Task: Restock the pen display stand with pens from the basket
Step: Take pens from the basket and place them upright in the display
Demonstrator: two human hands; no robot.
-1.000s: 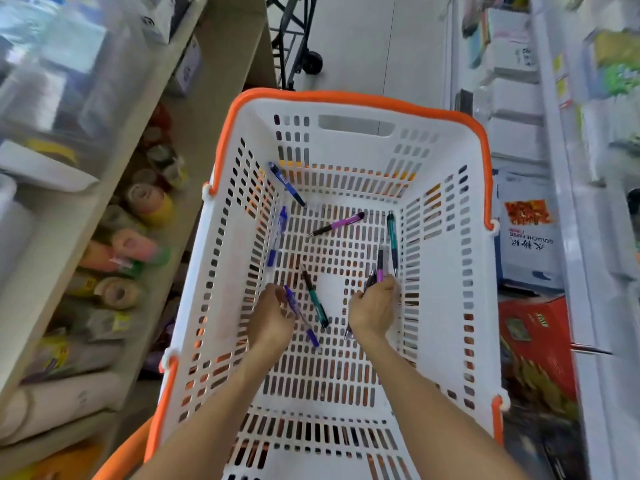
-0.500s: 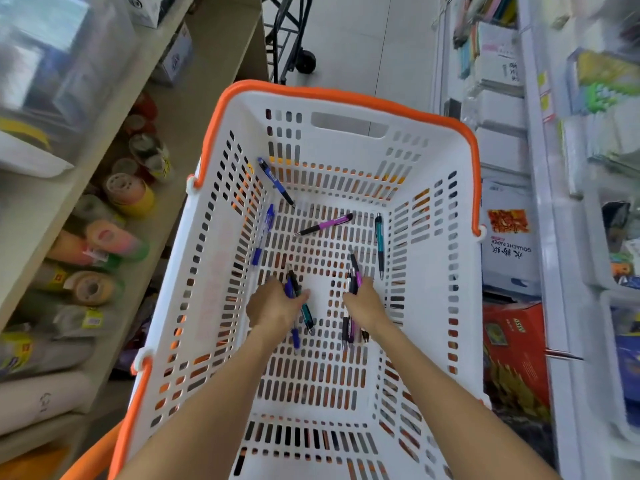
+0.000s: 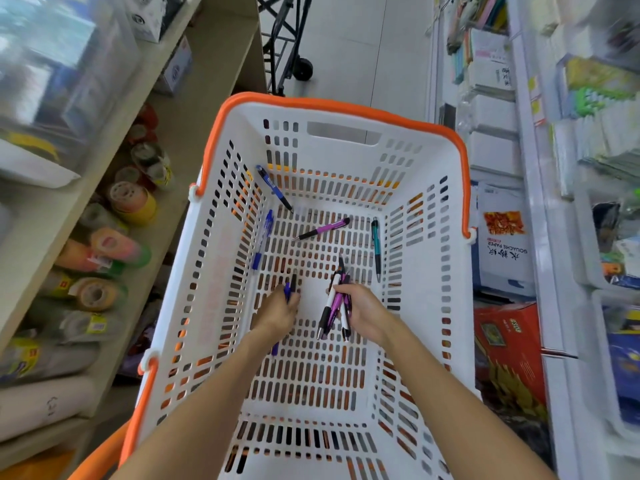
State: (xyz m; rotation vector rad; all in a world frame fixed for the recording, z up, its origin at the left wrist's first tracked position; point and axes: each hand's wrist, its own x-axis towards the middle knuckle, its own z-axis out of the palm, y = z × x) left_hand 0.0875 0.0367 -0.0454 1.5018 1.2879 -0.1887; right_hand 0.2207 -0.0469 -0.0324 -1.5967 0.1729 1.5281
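Both my hands are down in the white basket. My left hand grips two pens; my right hand clutches a bundle of pens. Four loose pens lie on the basket floor beyond.

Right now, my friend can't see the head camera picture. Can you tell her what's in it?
Two bare hands reach into a white basket with an orange rim: the right hand grips a bunch of pens, the left hand holds a couple more. Four loose pens lie further back on the basket floor, and shop shelves stand on both sides.
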